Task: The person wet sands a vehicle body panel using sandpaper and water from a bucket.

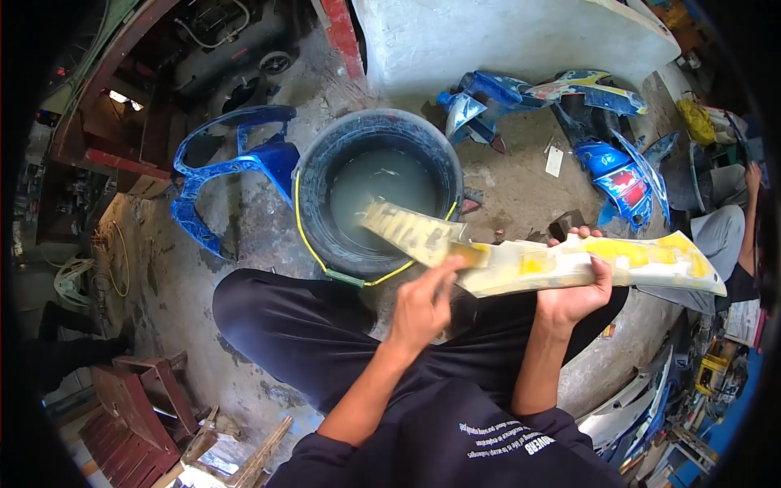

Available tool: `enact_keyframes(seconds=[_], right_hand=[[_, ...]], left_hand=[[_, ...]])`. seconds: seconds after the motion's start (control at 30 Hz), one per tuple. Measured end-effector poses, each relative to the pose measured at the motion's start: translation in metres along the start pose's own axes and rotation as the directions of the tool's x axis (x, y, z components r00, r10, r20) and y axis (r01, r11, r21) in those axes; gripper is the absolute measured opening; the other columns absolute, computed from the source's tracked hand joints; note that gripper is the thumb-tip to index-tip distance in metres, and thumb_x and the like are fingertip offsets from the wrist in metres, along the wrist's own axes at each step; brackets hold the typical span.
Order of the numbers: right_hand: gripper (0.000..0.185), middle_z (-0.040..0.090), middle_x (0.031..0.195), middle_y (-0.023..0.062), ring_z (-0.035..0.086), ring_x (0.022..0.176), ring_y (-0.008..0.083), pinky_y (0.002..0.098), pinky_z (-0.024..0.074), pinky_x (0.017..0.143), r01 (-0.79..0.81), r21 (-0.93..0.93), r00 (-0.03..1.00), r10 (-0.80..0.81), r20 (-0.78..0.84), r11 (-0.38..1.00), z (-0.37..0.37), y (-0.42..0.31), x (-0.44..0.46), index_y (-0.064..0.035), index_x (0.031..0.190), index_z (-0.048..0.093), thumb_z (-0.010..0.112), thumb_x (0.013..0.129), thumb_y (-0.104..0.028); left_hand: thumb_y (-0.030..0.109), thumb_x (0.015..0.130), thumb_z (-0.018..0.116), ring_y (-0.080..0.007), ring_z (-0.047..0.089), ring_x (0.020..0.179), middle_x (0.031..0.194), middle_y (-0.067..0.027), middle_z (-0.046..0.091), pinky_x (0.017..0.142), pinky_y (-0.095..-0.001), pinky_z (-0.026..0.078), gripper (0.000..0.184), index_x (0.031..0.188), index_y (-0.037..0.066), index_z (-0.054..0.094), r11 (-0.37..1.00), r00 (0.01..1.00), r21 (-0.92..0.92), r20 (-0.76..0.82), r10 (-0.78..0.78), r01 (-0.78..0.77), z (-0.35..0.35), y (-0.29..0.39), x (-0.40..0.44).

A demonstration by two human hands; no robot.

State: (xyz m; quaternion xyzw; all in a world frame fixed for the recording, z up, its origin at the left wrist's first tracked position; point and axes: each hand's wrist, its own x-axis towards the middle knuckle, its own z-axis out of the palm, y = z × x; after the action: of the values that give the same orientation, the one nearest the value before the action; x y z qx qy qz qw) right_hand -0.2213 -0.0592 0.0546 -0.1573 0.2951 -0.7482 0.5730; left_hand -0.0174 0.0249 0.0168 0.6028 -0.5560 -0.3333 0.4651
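In the head view my right hand (pixel 573 289) grips a long, curved motorcycle fairing panel (pixel 496 276) from below, with its thumb over the near edge. The panel is whitish with yellow patches, and its narrow left end reaches over a black bucket (pixel 313 154) of cloudy water (pixel 382 183). Slightly blurred, my left hand (pixel 425 299) presses a small yellow-brown piece of sandpaper (pixel 472 254) on the panel's middle, fingers closed together on it. The bucket's yellow handle (pixel 303 224) hangs down on the near side.
Blue fairing parts lie on the concrete floor: a frame-like one (pixel 236 167) left of the bucket, others (pixel 622 179) at the right. A white panel (pixel 512 41) stands behind. A wooden stool (pixel 142 407) is at lower left. Another person's leg (pixel 720 236) shows at right.
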Motion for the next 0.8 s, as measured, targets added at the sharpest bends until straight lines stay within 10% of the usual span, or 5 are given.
enact_keyframes(seconds=[0.07, 0.27, 0.4, 0.5, 0.8], right_hand=[[0.046, 0.057, 0.118, 0.0133, 0.055, 0.117, 0.0279, 0.0487, 0.0482, 0.096, -0.001, -0.014, 0.999, 0.001, -0.037, 1.000, -0.002, 0.003, -0.003, -0.0052, 0.125, 0.051, 0.060, 0.082, -0.020], [0.047, 0.056, 0.118, 0.0128, 0.054, 0.118, 0.0281, 0.0490, 0.0480, 0.096, 0.005, 0.011, 1.000, -0.005, -0.011, 1.000, -0.001, -0.002, 0.000, -0.0047, 0.126, 0.050, 0.061, 0.082, -0.020], [0.048, 0.056, 0.118, 0.0122, 0.054, 0.117, 0.0279, 0.0489, 0.0474, 0.096, 0.001, -0.021, 0.999, -0.002, -0.045, 1.000, -0.004, 0.006, -0.002, -0.0049, 0.126, 0.050, 0.061, 0.082, -0.020], [0.048, 0.056, 0.118, 0.0124, 0.054, 0.117, 0.0272, 0.0490, 0.0474, 0.097, 0.029, -0.012, 0.999, -0.029, -0.017, 1.000, -0.001, 0.001, -0.003, -0.0046, 0.126, 0.051, 0.061, 0.082, -0.020], [0.046, 0.058, 0.116, 0.0110, 0.055, 0.116, 0.0260, 0.0435, 0.0482, 0.096, 0.016, 0.000, 1.000, -0.016, -0.023, 1.000, 0.003, 0.000, -0.007, -0.0050, 0.126, 0.051, 0.059, 0.082, -0.018]], left_hand=[[0.002, 0.099, 0.061, -0.0341, 0.073, 0.109, 0.118, -0.0210, 0.073, 0.090, -0.0382, 0.057, 0.027, 0.124, 0.002, 0.071, 0.932, 0.945, 0.162, -0.010, -0.327, 0.324, -0.004, -0.011, 0.016], [0.010, 0.103, 0.058, -0.0370, 0.071, 0.111, 0.116, -0.0244, 0.072, 0.091, -0.0401, 0.057, 0.025, 0.124, 0.003, 0.071, 0.994, 0.994, -0.026, 0.014, 0.110, -0.110, 0.006, 0.005, 0.001], [0.004, 0.100, 0.061, -0.0330, 0.067, 0.121, 0.123, -0.0227, 0.071, 0.100, -0.0382, 0.055, 0.026, 0.124, 0.002, 0.070, 0.897, 0.906, 0.143, 0.004, -0.422, 0.417, -0.001, -0.007, 0.016], [0.003, 0.099, 0.060, -0.0334, 0.067, 0.121, 0.123, -0.0226, 0.071, 0.099, -0.0394, 0.055, 0.027, 0.124, 0.002, 0.070, 0.999, 0.998, 0.004, 0.027, 0.053, -0.053, 0.009, 0.015, -0.005], [0.002, 0.098, 0.059, -0.0376, 0.070, 0.109, 0.120, -0.0242, 0.070, 0.091, -0.0439, 0.058, 0.028, 0.124, 0.001, 0.069, 0.993, 0.993, 0.013, 0.009, 0.120, -0.120, 0.007, 0.015, -0.006]])
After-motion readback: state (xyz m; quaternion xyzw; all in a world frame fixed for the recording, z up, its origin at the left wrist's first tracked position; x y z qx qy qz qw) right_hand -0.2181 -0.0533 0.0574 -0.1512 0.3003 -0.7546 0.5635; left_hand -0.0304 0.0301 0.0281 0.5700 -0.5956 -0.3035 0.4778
